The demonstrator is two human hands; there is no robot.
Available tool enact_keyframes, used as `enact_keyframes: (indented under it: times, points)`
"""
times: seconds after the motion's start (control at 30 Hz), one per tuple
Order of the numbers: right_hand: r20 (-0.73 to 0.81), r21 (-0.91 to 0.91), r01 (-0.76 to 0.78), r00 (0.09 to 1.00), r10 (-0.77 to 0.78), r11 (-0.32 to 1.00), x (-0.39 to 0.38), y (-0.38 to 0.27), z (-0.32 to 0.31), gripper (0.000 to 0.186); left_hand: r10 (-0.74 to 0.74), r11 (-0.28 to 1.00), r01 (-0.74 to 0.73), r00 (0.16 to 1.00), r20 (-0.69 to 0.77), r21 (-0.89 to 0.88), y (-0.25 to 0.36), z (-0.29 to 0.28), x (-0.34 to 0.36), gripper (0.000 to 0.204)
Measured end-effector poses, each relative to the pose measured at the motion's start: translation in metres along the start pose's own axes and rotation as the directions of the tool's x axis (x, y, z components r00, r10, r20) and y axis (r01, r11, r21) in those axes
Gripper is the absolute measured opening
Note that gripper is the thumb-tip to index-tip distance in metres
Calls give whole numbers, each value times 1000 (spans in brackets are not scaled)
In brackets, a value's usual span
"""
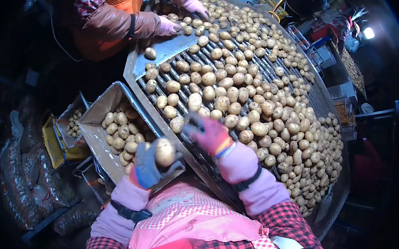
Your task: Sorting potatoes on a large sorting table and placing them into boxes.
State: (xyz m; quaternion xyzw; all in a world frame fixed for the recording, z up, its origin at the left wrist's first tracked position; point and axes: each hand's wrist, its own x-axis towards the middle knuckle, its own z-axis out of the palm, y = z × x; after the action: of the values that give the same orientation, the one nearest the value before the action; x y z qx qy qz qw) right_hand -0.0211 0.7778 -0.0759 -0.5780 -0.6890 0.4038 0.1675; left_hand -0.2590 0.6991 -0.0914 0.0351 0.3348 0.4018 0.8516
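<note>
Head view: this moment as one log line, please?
gloved left hand: holding potato | gloved right hand: over roller table, blurred | bin: potatoes inside, beside table

A wide grey metal table with a raised rim stretches from top centre to lower right. Its bed is made of slim, parallel dark metal rollers, with a smooth blue-grey metal plate at the upper-left corner. Round and oval pale-brown potatoes, some smudged with soil, lie on the rollers: loosely spaced toward the left, crowded together at lower right, where they seem piled, though the coverage hides the bed. One potato sits apart on the plate.
</note>
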Motion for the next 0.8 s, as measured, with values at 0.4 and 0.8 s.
enact_keyframes:
  times: [0.4, 0.8]
  points:
    - [-234, 141, 178, 962, -142, 974, 39, -4, 21, 81, 69, 822, 32, 986, 155, -568, 5, -19, 38, 71]
    - [-101, 137, 142, 987, -129, 980, -67, 13, 15, 55, 457, 842, -368, 875, 160, -394, 32, -56, -48, 60]
